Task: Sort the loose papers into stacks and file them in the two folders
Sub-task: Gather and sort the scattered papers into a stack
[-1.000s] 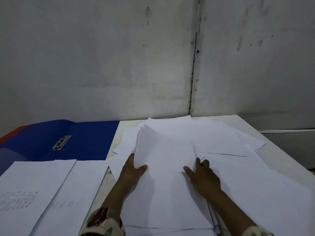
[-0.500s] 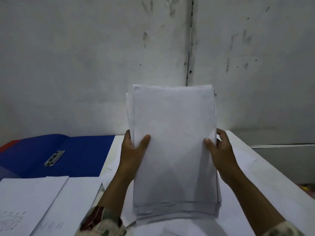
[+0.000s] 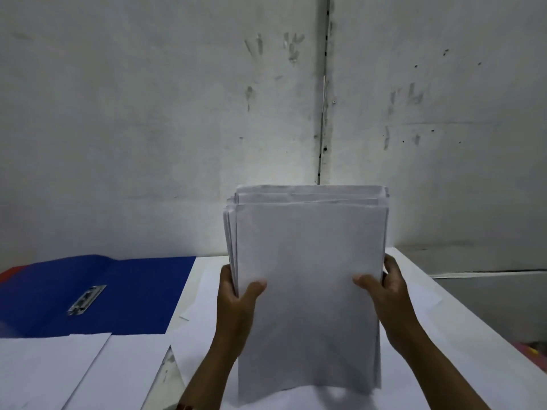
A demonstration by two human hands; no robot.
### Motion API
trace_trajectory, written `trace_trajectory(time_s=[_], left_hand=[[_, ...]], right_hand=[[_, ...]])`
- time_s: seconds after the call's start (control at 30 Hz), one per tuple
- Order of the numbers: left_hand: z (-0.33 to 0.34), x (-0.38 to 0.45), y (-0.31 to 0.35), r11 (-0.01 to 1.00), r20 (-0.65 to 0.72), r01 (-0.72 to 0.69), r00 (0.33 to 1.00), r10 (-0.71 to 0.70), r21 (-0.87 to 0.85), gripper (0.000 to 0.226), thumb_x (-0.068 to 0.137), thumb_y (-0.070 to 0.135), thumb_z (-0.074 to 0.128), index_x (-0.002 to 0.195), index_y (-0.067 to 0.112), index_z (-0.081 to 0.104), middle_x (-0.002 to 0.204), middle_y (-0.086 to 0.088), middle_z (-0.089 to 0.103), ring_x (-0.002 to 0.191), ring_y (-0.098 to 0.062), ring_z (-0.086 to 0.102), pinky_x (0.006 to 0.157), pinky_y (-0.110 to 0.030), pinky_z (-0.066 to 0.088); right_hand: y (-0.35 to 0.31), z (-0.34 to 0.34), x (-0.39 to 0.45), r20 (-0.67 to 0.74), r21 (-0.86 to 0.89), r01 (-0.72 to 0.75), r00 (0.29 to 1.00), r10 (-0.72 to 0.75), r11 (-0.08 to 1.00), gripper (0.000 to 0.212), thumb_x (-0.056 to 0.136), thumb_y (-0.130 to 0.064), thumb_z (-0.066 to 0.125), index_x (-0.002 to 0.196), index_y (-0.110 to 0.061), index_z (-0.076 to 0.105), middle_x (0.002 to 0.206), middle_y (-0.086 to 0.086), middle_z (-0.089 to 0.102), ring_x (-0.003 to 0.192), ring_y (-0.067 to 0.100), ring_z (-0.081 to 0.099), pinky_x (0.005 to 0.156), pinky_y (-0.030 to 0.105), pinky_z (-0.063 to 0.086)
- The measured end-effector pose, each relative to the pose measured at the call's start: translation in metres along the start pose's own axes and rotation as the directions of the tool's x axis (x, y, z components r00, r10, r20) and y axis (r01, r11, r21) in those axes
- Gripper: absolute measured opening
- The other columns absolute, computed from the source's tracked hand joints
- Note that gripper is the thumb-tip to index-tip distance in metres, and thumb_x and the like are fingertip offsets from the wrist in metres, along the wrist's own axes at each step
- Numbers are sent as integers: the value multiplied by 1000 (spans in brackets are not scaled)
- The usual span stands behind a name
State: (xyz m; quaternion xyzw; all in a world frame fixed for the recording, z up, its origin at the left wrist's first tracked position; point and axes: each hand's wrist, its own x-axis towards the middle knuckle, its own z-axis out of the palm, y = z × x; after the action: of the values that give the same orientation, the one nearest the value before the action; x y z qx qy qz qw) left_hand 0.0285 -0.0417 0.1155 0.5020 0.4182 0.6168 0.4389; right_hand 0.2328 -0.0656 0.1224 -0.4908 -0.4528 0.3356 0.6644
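Standing upright between the two hands is a thick stack of white paper (image 3: 310, 276), its lower edge down at the white table (image 3: 473, 335) and its top edge reaching up in front of the grey wall (image 3: 148, 128). The left hand (image 3: 236, 303) grips the stack's left edge, thumb laid across the front sheet and fingers hidden behind. The right hand (image 3: 387, 294) grips the right edge in the same way, thumb on the front and fingertips curling round the side. The sheets are not flush (several top edges show stepped one behind another, and the left edge fans out a little).

More loose sheets (image 3: 201, 297) lie flat on the table just behind the left hand. To the left, an open blue folder (image 3: 133, 291) lies flat with its metal clip (image 3: 87, 299) showing, well apart from the held stack; a sliver of red folder (image 3: 9, 273) peeks out at its far left edge. Two white sheets (image 3: 59, 371) lie side by side in front of the blue folder, overlapping its near edge. A patterned sleeve cuff (image 3: 185, 406) is just visible at the bottom edge.
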Motion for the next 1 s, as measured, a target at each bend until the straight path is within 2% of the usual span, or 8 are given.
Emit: trace_trajectory(time_s=[0.17, 0.4, 0.6, 0.7, 0.8, 0.83, 0.9, 1.0], left_hand=[[7, -3, 3, 997, -64, -28, 998, 23, -72, 35, 90, -4, 43, 87, 32, 46, 90, 5, 53, 82, -14, 53, 74, -34, 49], [7, 3, 7, 993, -33, -98, 995, 96, -66, 33, 70, 9, 59, 94, 28, 45, 91, 2, 54, 84, -22, 54, 74, -35, 49], [8, 16, 17, 976, 3, -216, 976, 216, -24, 41, 62, 17, 47, 100, 29, 41, 97, 0, 52, 92, -25, 54, 63, -26, 55], [12, 22, 40, 926, 39, -374, 927, 372, 50, 60, 65, 16, 47, 118, 37, 28, 108, 22, 43, 91, -9, 55, 59, -12, 55], [8, 32, 63, 766, 161, -593, 805, 571, 247, 74, 69, 13, 47, 126, 51, 18, 124, 43, 22, 106, 12, 43, 80, 0, 42], [6, 37, 68, 690, 211, -649, 759, 616, 319, 73, 71, 17, 47, 127, 51, 16, 128, 39, 24, 108, 11, 38, 82, 5, 36], [2, 48, 75, 555, 282, -704, 697, 660, 443, 55, 74, 34, 45, 128, 41, 33, 123, 14, 49, 98, 3, 44, 75, 3, 38], [-2, 56, 70, 530, 248, -686, 698, 672, 498, 54, 76, 46, 41, 120, 20, 58, 104, -7, 60, 84, -2, 47, 74, -7, 39]], right_hand=[[-8, 3, -5, -57, 8, 66, 996, -66, 998, 44, 62, -15, 60, 105, -16, 50, 88, -5, 58, 77, 14, 56, 56, 20, 44], [-14, 0, -6, -82, 14, 140, 987, -138, 990, 54, 65, -5, 64, 112, -21, 43, 91, -6, 57, 79, 11, 57, 50, 10, 50], [-22, -2, -3, -104, 7, 230, 968, -228, 973, 65, 81, 18, 52, 118, -32, 34, 97, -7, 57, 81, 11, 59, 54, 12, 53], [-35, -1, 4, -74, -69, 399, 912, -404, 914, 94, 74, 13, 60, 123, -59, 25, 126, -1, 50, 105, 17, 57, 71, 17, 57], [-54, 0, 9, 14, -293, 540, 828, -561, 789, 86, 68, -7, 53, 121, -69, 26, 135, -37, 34, 125, -11, 37, 103, 25, 41], [-58, -1, 12, 50, -348, 559, 813, -580, 753, 78, 68, -9, 51, 123, -61, 32, 126, -45, 34, 118, -25, 33, 103, 19, 36], [-62, -3, 16, 74, -403, 571, 799, -596, 715, 64, 69, -10, 51, 120, -46, 39, 117, -32, 43, 105, -29, 36, 94, 10, 34], [-61, -3, 19, 58, -445, 574, 784, -618, 687, 50, 68, -11, 53, 113, -32, 45, 109, -10, 49, 95, -20, 45, 87, 11, 37]])
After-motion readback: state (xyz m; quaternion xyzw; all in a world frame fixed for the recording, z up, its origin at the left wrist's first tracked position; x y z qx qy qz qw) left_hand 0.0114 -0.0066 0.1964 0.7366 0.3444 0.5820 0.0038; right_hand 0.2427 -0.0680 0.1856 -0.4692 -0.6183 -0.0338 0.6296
